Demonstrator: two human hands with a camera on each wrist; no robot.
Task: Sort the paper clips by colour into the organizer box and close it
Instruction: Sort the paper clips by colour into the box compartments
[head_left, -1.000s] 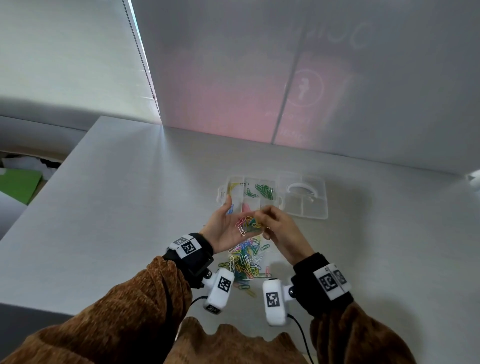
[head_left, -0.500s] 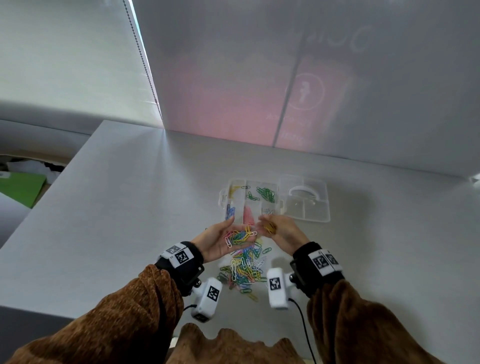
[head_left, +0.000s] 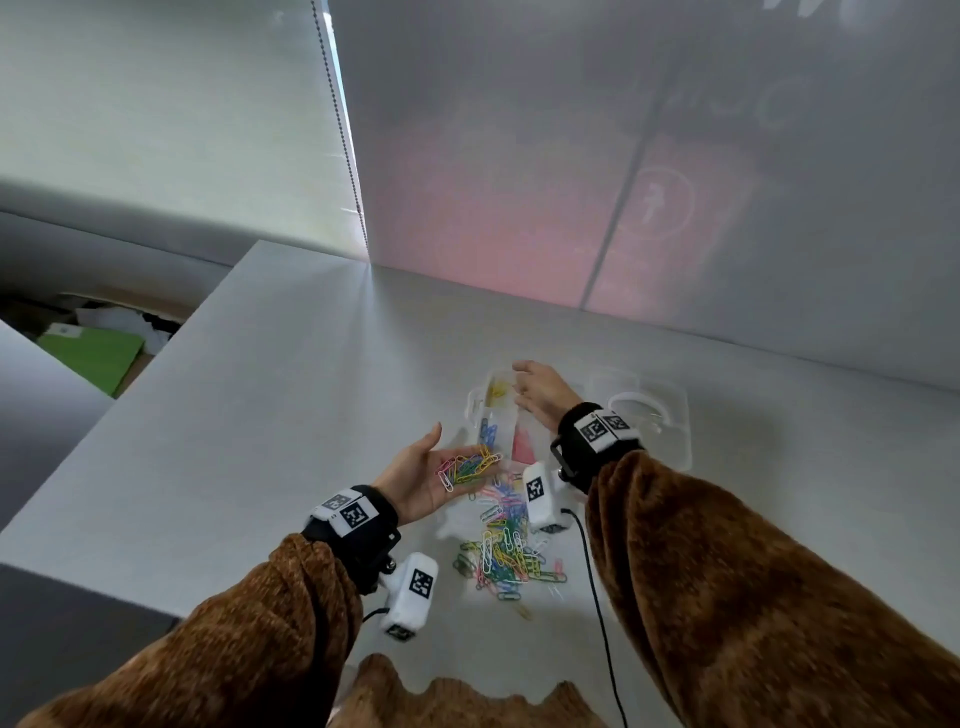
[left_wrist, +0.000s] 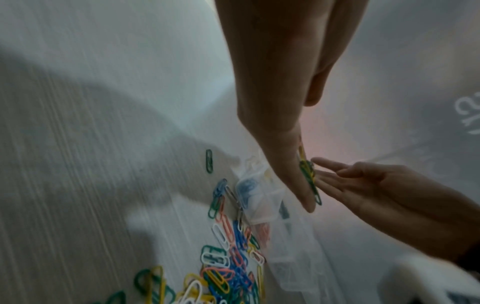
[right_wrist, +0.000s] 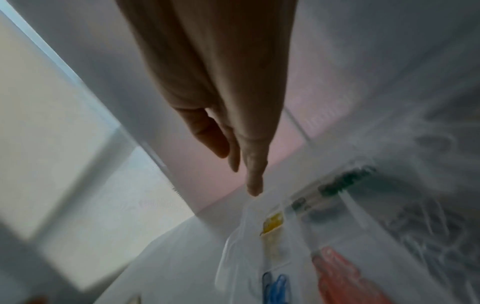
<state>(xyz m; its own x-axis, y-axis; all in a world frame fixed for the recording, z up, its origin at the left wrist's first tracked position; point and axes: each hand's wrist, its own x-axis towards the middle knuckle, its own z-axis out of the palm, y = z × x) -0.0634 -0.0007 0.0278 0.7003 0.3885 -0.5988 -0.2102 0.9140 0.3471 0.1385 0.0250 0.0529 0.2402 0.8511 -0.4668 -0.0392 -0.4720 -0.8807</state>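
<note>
While the left hand (head_left: 423, 475) is lying palm-up just above the white table (head_left: 260, 415), its fingers are staying straight and relaxed, cradling a small mixed bunch of coloured paper clips (head_left: 470, 465) without curling round them; in the left wrist view a few green and yellow clips (left_wrist: 309, 174) are showing against the edge of its fingers (left_wrist: 293, 164). Beyond it the right hand (head_left: 543, 392) is reaching over the clear plastic organizer box (head_left: 675, 441), fingers spread and straight, pinching nothing that can be made out. That box is sitting on the table with its transparent lid (head_left: 644, 405) lying open to the right. In the right wrist view, blurred, the fingertips (right_wrist: 254, 185) are hanging just above the compartment of yellow clips (right_wrist: 272, 223), with blue clips (right_wrist: 275, 288) in the compartment nearer the person, red ones (right_wrist: 337, 273) beside those, and dark green ones (right_wrist: 345, 181) further right. Near the person, between the two brown fuzzy sleeves (head_left: 727, 597), a loose heap of unsorted multicoloured paper clips (head_left: 506, 556) is lying on the table, just short of the box
</note>
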